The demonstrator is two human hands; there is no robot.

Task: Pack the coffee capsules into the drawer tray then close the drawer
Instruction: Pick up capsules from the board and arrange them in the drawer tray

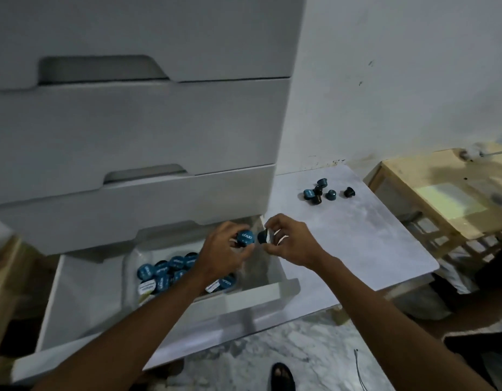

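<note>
A tall grey drawer unit (pixel 137 122) fills the left of the view, its lowest drawer (pixel 83 300) pulled out toward the person, and beside it on the right stands a low pale table (pixel 357 249). Inside the drawer a clear tray (pixel 128 277) holds a packed cluster of blue-lidded coffee capsules (pixel 165 270), lids mostly facing up. On the far part of the table a small group of loose capsules (pixel 323 191) waits, well apart from both hands and nearer the right one. The left hand (pixel 224 249) is clenched around one capsule (pixel 245 238), its printed lid turned up toward the camera, directly above the tray's right end. The right hand (pixel 289 241) pinches a second capsule (pixel 262 237) between thumb and fingertips, lying on its side with its long axis roughly level, just beside the left-hand one and above the drawer's right wall. Judging by this, both capsules need only go down and slightly left into the tray, the left hand nearer
</note>
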